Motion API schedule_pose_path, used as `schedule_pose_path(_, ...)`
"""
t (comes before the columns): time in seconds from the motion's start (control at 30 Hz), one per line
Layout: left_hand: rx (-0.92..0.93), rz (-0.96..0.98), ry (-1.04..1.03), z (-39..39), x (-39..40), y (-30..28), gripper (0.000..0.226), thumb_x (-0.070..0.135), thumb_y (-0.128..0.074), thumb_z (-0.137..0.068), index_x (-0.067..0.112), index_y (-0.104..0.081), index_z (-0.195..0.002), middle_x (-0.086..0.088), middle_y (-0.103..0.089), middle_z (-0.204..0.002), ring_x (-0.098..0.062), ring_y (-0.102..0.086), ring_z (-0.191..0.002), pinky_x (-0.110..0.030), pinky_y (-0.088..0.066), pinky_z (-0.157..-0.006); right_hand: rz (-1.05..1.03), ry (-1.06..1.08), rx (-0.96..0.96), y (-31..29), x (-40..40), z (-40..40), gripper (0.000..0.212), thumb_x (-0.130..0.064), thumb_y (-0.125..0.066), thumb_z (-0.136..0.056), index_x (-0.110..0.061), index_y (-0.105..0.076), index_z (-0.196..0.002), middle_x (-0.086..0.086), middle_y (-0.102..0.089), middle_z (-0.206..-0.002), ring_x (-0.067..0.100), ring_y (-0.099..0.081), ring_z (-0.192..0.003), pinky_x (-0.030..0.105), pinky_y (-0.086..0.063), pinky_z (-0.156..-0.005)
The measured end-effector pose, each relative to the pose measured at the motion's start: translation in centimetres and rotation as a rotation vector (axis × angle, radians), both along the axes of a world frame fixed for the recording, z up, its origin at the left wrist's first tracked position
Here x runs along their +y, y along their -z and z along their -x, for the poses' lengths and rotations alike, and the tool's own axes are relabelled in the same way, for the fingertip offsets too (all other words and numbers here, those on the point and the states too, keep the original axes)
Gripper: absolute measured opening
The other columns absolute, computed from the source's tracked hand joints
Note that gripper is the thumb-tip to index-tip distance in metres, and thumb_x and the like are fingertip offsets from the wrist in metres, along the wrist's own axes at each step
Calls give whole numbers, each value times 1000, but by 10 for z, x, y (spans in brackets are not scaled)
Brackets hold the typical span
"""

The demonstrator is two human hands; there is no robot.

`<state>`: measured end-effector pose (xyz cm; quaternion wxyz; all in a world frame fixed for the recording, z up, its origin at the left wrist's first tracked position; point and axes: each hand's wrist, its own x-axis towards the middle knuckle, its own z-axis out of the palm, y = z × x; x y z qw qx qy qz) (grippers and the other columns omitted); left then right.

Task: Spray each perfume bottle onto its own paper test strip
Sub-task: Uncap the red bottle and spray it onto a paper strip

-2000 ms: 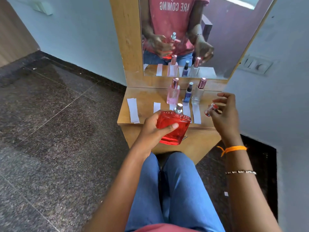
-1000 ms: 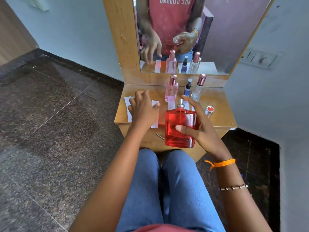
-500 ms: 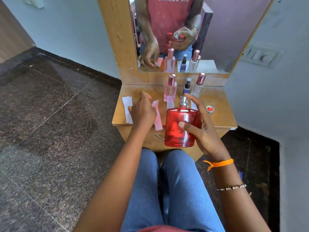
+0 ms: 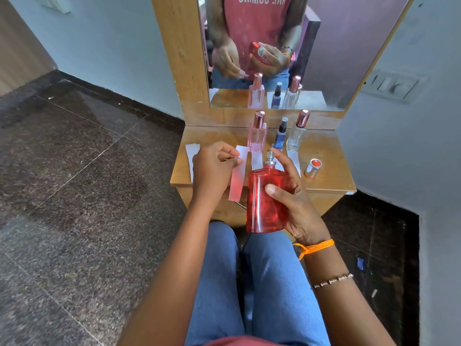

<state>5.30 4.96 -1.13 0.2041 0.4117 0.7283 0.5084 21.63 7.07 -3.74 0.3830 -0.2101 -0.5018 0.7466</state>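
- Red perfume bottle [image 4: 265,201] is gripped upright in right hand [image 4: 294,203], above the table [image 4: 324,181] front edge.
- Paper test strip [image 4: 238,174] is pinched by left hand [image 4: 214,168], just left of the bottle.

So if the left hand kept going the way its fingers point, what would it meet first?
Probably the red bottle in the right hand; the left hand points right, pinching a strip. Depth is unclear.
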Motion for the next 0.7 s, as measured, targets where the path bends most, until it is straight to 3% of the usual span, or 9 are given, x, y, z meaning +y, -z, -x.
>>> schedule_pose_path(0.1, -93, -11, 60, -1, -6, -2, 18, 7, -74, -73, 24, -69, -79, 18, -64, -74, 13, -60, -69, -7, -49, -70, -197, 161, -136, -11, 1, 4, 61, -4, -73, -72, -34, -54, -121, -5, -61, -118, 13, -65, -93, 29, -56, -77)
schedule_pose_path(0.23, -218, -37, 141, 1, -15, -4, 29, 6, -71, -77, 33, -69, -85, 22, -67, -82, 13, -60, -80, -14, -51, -75, -613, 337, -480, -23, 1, 12, 61, -6, -73, -75, -26, -48, -127, -19, -59, -107, -1, -61, -87, 15, -49, -78)
schedule_pose_path(0.33, -295, -50, 158, 3, -19, -6, 31, 8, -71, -77, 37, -70, -87, 24, -68, -90, 9, -61, -90, -21, -53, -79, -903, 428, -858, -28, -3, 16, 63, -14, -69, -77, -32, -43, -132, -4, -59, -116, 16, -62, -94, 34, -54, -72)
schedule_pose_path(0.47, -336, -39, 185, 3, -22, -7, 32, 10, -71, -78, 38, -69, -92, 18, -68, -105, -1, -58, -106, -29, -52, -88, -1030, 496, -1007, -32, -6, 21, 59, -13, -65, -81, -32, -44, -133, 2, -59, -109, 25, -60, -91, 30, -43, -55)
schedule_pose_path(0.6, -434, -39, 225, 0, -23, -8, 33, 7, -69, -79, 32, -69, -100, 9, -68, -109, -3, -62, -101, -13, -51, -67, -1113, 526, -1087, -35, -7, 22, 55, -12, -63, -81, -29, -48, -132, 4, -60, -104, 27, -60, -87, 26, -27, -51)
schedule_pose_path(0.7, -482, -41, 233, -3, -23, -8, 32, 4, -68, -80, 29, -69, -101, 7, -68, -108, 5, -65, -86, -10, -49, -62, -1135, 517, -1123, -35, -7, 21, 55, -12, -63, -82, -27, -48, -133, 6, -60, -104, 30, -60, -86, 27, -29, -52)
